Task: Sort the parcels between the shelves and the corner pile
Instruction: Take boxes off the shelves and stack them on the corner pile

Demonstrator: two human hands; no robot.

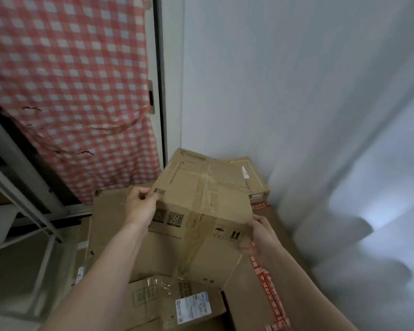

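Note:
I hold a large brown cardboard parcel [201, 206] in both hands above the corner pile. It carries QR codes, handling symbols and clear tape. My left hand [141, 206] grips its upper left corner and my right hand [261, 232] grips its right edge. Below it lie more cardboard boxes: a small parcel with a white label [191, 304] near me, a box with red printed tape [268, 290] on the right, and a flat box [251, 180] against the corner wall.
A metal shelf frame [31, 211] stands at the left. A red and white checked cloth [69, 91] hangs over a door at the upper left. White walls [296, 91] meet behind the pile and close in on the right.

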